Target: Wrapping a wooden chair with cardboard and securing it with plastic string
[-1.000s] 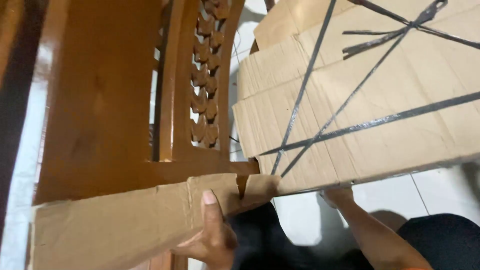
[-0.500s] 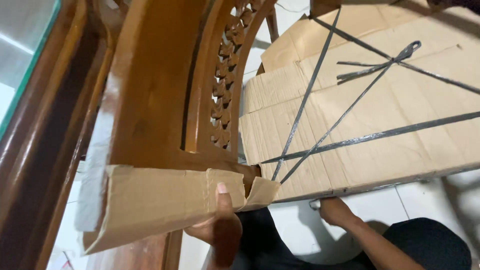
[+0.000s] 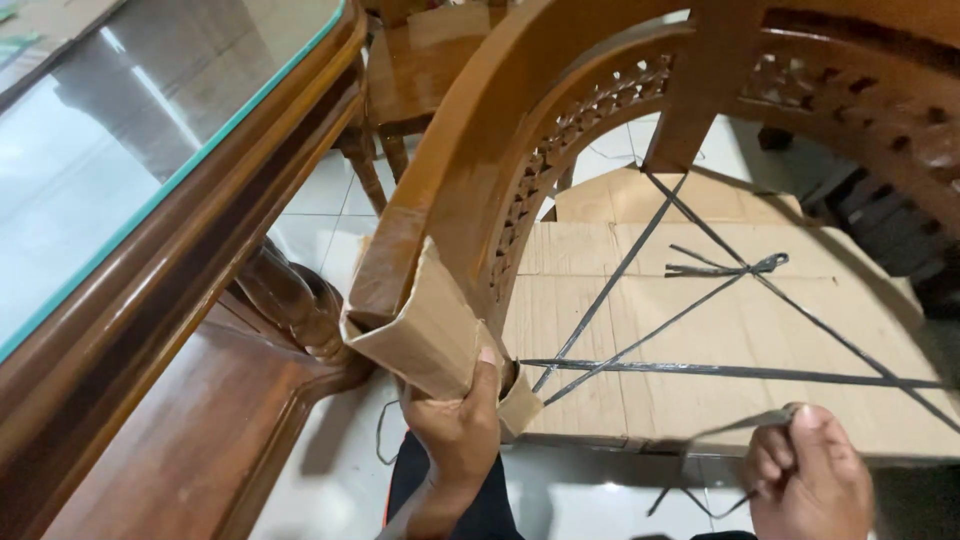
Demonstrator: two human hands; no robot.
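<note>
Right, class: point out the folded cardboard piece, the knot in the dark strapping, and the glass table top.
folded cardboard piece (image 3: 425, 335): head view, its flat outer face.
strap knot (image 3: 765, 266): head view, where the dark straps are tied.
glass table top (image 3: 130, 140): head view, bare reflective surface.

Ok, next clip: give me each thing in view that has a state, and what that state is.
Left hand: gripping the cardboard wrap.
Cardboard wrap: folded around the chair arm's end, partly loose.
Right hand: pinching a strap end.
Black strap: knotted, crossed over the cardboard sheet.
Cardboard sheet: flat, tied down.
Wooden chair: glossy, partly bare.
Glass-topped table: uncovered.
</note>
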